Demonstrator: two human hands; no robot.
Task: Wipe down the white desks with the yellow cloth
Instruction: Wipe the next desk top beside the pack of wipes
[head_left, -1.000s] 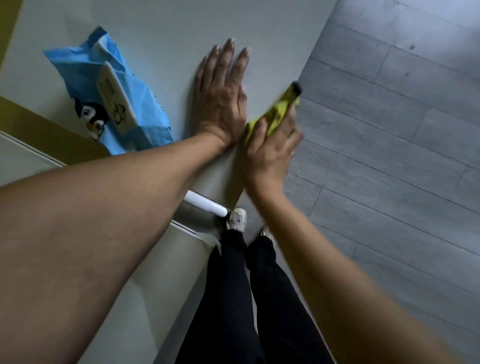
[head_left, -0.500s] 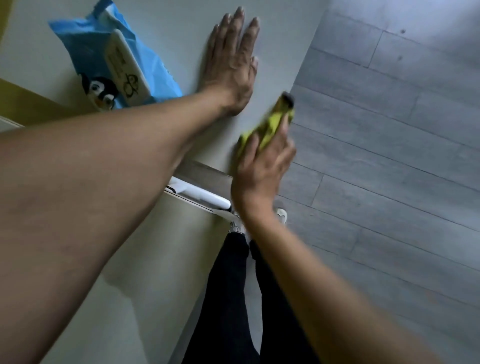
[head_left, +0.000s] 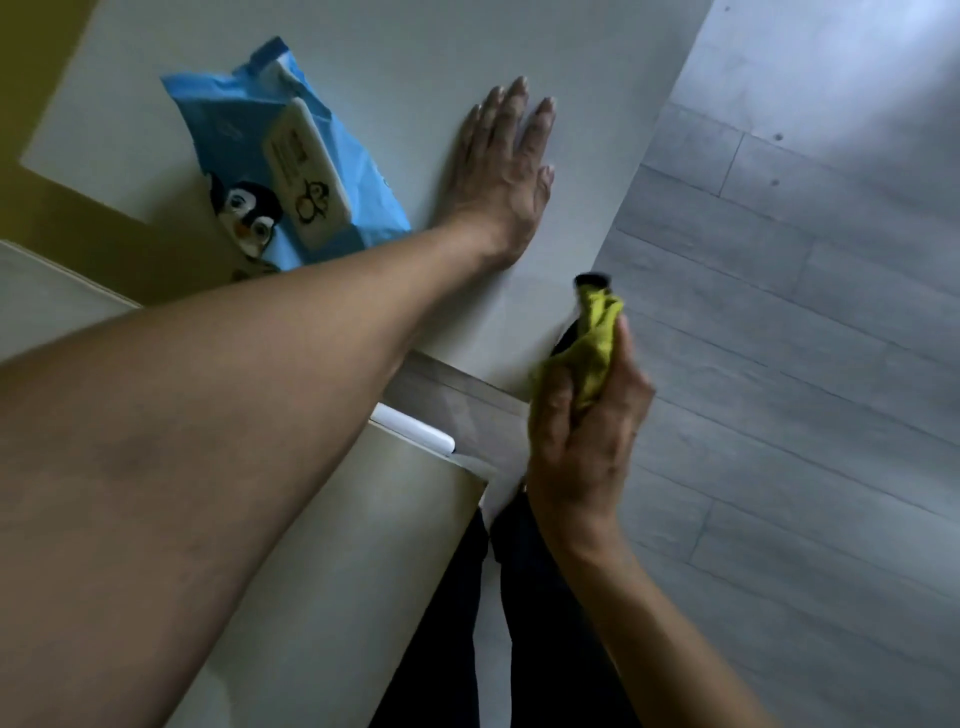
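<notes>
My left hand (head_left: 506, 171) lies flat, palm down, fingers apart, on the far white desk (head_left: 405, 62). My right hand (head_left: 584, 436) is shut on the bunched yellow cloth (head_left: 597, 345), which has a dark edge at its top. The cloth sits at the near right corner of that desk, at the desk's edge. A second white desk (head_left: 322, 597) lies closer to me, under my left forearm.
A blue wet-wipes pack (head_left: 291, 156) with a penguin picture lies on the far desk, left of my left hand. A gap with a white bar (head_left: 415, 428) separates the two desks. Grey plank floor (head_left: 805, 338) spreads to the right. My dark trouser legs (head_left: 519, 623) stand below.
My right hand with the cloth has slid back along the desk's right edge toward its near corner. My left hand stays flat on the desk.
</notes>
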